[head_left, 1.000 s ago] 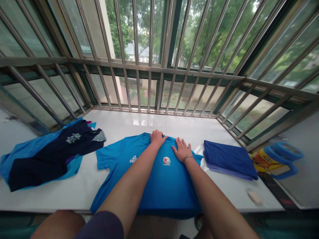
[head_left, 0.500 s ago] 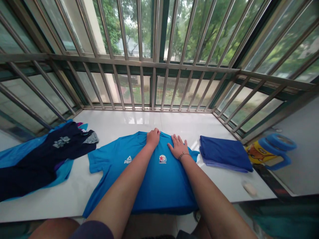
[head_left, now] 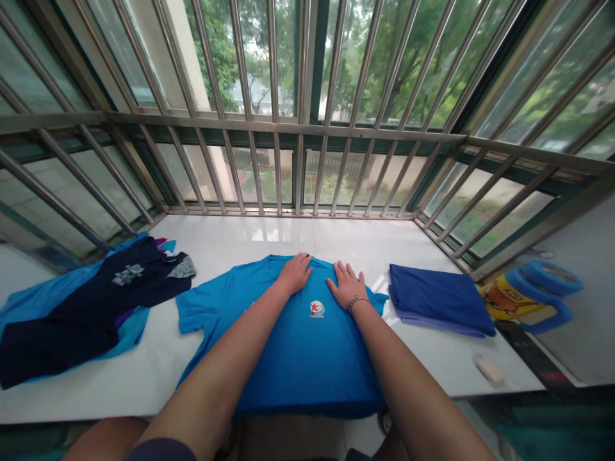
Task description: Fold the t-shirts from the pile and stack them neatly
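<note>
A blue short-sleeved T-shirt point(head_left: 307, 358) is spread front side up on the white ledge, its collar away from me and its lower part hanging over the near edge. A small round badge with a red star shows on its chest. My left hand point(head_left: 295, 274) lies on the shirt by the collar, fingers stretched forward. Flat on the shirt's right shoulder rests my right hand point(head_left: 346, 285), fingers spread, a bracelet on the wrist. My left forearm covers most of the chest print on the left.
Folded dark blue cloth point(head_left: 437, 298) lies to the right, near a yellow and blue mug point(head_left: 533, 291), a dark flat object point(head_left: 533, 355) and a small pale piece point(head_left: 489, 370). Loose dark and blue clothes point(head_left: 72, 314) lie left. Metal window bars point(head_left: 298, 128) rise behind the white ledge point(head_left: 240, 230).
My left hand has gone from closed fingers at the collar to lying flat with fingers extended. My right hand stays on the shoulder. The view has shifted slightly.
</note>
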`<state>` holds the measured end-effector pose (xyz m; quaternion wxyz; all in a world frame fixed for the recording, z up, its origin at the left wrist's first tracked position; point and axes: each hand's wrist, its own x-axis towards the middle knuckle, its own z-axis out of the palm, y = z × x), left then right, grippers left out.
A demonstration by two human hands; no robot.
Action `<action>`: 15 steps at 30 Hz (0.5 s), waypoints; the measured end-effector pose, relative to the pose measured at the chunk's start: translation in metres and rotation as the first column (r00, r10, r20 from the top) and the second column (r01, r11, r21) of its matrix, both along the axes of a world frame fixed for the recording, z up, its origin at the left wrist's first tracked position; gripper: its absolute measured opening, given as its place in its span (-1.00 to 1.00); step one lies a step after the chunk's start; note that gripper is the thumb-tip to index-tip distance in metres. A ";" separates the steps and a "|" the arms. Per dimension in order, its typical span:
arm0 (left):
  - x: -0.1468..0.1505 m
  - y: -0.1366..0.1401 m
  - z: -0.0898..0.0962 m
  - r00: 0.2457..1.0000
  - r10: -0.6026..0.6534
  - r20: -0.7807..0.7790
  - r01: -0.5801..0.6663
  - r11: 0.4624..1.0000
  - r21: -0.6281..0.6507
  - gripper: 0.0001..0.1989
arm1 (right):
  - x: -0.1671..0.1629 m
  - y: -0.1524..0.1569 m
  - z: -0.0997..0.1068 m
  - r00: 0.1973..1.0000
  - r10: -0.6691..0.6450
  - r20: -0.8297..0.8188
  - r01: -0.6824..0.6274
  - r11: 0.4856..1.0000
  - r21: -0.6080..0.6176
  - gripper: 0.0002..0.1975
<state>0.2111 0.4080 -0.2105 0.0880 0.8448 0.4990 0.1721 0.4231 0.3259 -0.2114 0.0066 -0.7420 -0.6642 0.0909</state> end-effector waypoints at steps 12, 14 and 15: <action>-0.128 -0.007 0.002 0.948 0.318 -0.035 -0.314 0.946 0.086 -0.61 | 0.000 0.001 -0.002 1.000 0.001 0.023 -0.001 1.000 0.003 -0.20; -0.132 -0.009 -0.003 0.975 0.215 -0.051 -0.212 0.975 0.068 -0.61 | 0.000 0.001 -0.002 1.000 -0.001 0.031 0.001 1.000 0.002 -0.19; -0.132 -0.010 -0.005 0.983 0.177 -0.052 -0.174 0.983 0.061 -0.62 | 0.000 0.001 -0.002 0.999 -0.002 0.034 0.002 1.000 0.004 -0.19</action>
